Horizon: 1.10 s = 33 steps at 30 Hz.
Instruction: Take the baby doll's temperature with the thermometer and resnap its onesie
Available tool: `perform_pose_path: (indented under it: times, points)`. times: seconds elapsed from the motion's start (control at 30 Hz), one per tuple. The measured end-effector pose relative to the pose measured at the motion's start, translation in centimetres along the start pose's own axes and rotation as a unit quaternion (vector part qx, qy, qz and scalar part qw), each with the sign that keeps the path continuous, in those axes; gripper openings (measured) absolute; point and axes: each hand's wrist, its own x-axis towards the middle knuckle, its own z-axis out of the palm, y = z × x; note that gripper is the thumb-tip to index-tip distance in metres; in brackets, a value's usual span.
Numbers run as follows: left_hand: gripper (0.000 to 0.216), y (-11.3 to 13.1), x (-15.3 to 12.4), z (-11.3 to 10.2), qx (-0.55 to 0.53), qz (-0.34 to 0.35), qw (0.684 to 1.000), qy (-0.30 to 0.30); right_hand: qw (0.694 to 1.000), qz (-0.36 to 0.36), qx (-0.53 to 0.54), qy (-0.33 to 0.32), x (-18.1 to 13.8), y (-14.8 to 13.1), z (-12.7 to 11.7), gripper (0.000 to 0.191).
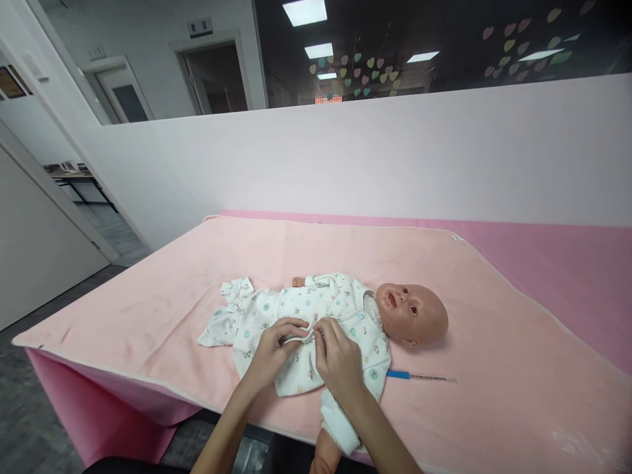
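Note:
A baby doll lies on its back on a pale pink blanket, head to the right. It wears a white patterned romper. My left hand and my right hand meet over the doll's belly. Both pinch a thin white tie string of the romper between their fingertips. One bare doll leg hangs toward me over the near edge, under my right forearm.
A thermometer with a blue end lies on the blanket just right of the doll's side. The blanket covers a pink table against a white partition wall. Open floor and a doorway are at the left.

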Motion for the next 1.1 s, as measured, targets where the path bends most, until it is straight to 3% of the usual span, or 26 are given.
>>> perform_pose_path:
  times: [0.33,0.43,0.5,0.6,0.67,0.8,0.9,1.0,1.1]
  points:
    - [0.008,0.3,0.1,-1.0,-0.047,-0.004,0.997,-0.067,0.999,0.019,0.000,0.029,-0.1,0.1,0.3,0.019]
    - [0.017,-0.3,0.0,-1.6,-0.105,-0.009,0.990,-0.090,0.999,0.022,0.007,0.037,-0.1,0.3,0.4,0.019]
    - [0.027,-0.8,-0.1,-1.9,-0.174,-0.021,0.983,-0.053,0.999,0.024,0.012,0.044,-0.2,0.4,0.4,0.019]
    - [0.030,-1.3,0.0,-2.1,-0.255,-0.036,0.965,0.054,0.998,0.029,0.022,0.050,-0.3,0.4,0.4,0.019]
    - [0.024,-1.2,-0.1,-1.8,-0.227,-0.030,0.971,0.074,0.998,0.031,0.024,0.049,-0.3,0.5,0.3,0.019]
    - [0.017,-0.6,-0.2,-0.3,-0.066,0.015,0.997,0.043,0.998,0.032,0.024,0.046,-0.3,0.6,0.3,0.020]
    - [0.014,-0.5,-0.3,0.8,0.038,0.042,0.996,0.069,0.998,0.033,0.037,0.049,-0.2,0.5,0.4,0.021]
    - [0.016,0.2,-1.0,1.1,0.081,0.042,0.992,0.085,0.990,0.084,0.077,0.087,-0.6,0.3,-0.3,0.020]
    - [0.028,2.2,-2.9,0.2,0.086,0.027,0.992,0.088,0.970,0.165,0.114,0.137,-2.3,0.6,-2.4,0.023]
